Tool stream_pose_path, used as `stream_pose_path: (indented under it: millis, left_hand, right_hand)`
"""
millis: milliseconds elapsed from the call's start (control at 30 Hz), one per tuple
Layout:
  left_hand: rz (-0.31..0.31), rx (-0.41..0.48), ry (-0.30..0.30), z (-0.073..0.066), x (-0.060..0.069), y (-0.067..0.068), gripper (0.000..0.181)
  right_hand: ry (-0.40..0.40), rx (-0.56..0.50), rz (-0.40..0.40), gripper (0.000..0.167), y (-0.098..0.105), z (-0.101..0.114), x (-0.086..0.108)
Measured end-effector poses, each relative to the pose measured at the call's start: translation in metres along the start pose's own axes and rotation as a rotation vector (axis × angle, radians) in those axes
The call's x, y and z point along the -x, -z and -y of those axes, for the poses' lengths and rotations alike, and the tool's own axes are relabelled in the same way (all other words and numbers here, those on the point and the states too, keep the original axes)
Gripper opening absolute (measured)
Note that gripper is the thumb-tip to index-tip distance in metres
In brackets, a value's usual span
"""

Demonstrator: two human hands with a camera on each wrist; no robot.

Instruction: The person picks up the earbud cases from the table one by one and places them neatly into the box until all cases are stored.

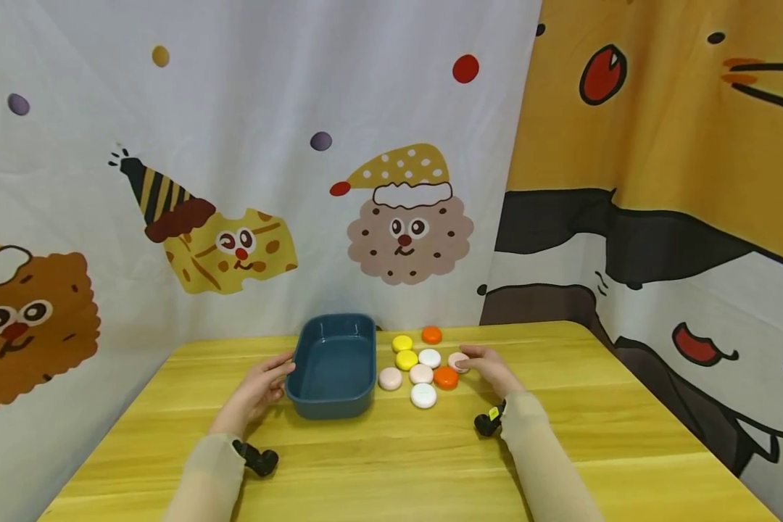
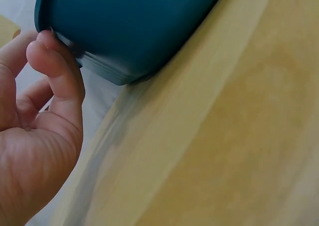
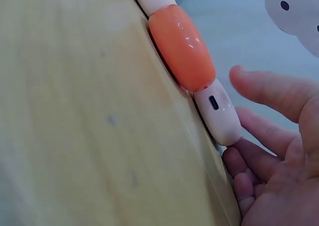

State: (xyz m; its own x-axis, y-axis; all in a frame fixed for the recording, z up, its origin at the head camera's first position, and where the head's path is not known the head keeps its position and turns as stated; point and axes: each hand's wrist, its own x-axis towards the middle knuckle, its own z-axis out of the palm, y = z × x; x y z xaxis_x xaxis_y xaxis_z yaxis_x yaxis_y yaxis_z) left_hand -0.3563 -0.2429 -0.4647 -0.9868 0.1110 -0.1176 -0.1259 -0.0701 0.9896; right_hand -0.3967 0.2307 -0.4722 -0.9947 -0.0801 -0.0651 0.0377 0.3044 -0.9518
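Note:
A dark blue rectangular tub (image 1: pixel 331 408) stands upright on the table. My left hand (image 1: pixel 263 384) is at its left side, fingertips touching the wall just under the rim; the left wrist view shows the tub (image 2: pixel 124 32) and the bent fingers (image 2: pixel 52 61). Right of the tub lie several round, smooth pucks: yellow (image 1: pixel 406 360), white (image 1: pixel 423 396), pale pink (image 1: pixel 390 378) and orange (image 1: pixel 446 378). My right hand (image 1: pixel 489 368) touches the rightmost pale pink puck (image 3: pixel 218 114), which has a small port slot. Fingers lie behind it, with the thumb (image 3: pixel 269 89) apart.
The wooden table (image 1: pixel 365 471) ends at a white cartoon-printed curtain (image 1: pixel 254 145) behind. A yellow, black and white printed cloth (image 1: pixel 678 239) hangs on the right. Another orange puck (image 1: pixel 431 335) lies near the far edge. Each wrist wears a small black camera (image 1: pixel 259 460).

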Motion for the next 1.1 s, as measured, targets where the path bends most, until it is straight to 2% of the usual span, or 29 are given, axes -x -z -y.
stream_pose_path:
  millis: [100,333,400,733,1100]
  left_hand:
    - [-0.02,0.038,-0.002,0.0019,-0.0004,-0.0025,0.064]
    - [0.009,0.129,-0.029,0.0027,0.0016,-0.0046,0.06]
    - [0.002,0.157,-0.026,0.0034,0.0017,-0.0059,0.06]
    - [0.01,0.179,-0.02,0.0062,0.0003,-0.0045,0.06]
    - [0.033,0.139,-0.031,0.0078,0.0005,-0.0052,0.062]
  right_hand:
    - [0.001,0.035,-0.017,0.056,0.0002,-0.0008,0.0008]
    - [0.019,0.071,-0.015,0.057,-0.0018,0.0017,0.0006]
    - [0.026,0.079,-0.007,0.058,-0.002,0.002,0.0005]
    - [0.04,0.118,0.009,0.056,-0.0024,-0.003,-0.0019]
    - [0.064,0.19,-0.069,0.052,-0.0064,0.004,-0.0014]
